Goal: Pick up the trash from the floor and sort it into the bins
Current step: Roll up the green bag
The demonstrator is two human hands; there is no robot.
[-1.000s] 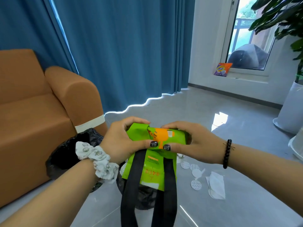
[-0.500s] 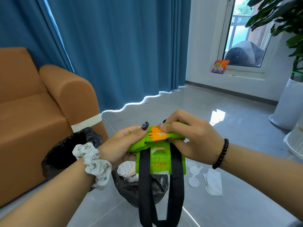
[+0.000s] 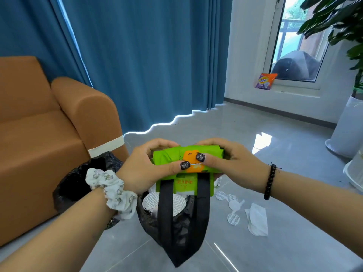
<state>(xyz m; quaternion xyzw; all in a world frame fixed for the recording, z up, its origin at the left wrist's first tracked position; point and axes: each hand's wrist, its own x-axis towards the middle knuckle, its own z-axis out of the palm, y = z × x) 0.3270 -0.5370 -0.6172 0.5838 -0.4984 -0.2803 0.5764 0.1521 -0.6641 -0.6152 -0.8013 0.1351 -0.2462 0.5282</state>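
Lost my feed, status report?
Left hand, right hand both gripping rolled green bag. Black bin bag below. Nothing blocking.

2 hands, 1 green bag, 2 bins

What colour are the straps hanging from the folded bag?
Black, on the green bag held by both hands; clearest in the head view: straps.

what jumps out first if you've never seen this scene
The bright green tote bag at centre, rolled up and gripped by the left hand and the right hand, its black straps hanging down. Right beneath it sits a black bin bag with white round seals inside, and more seals and a crumpled tissue lie on the grey floor to the right. An orange sofa fills the left against blue curtains.
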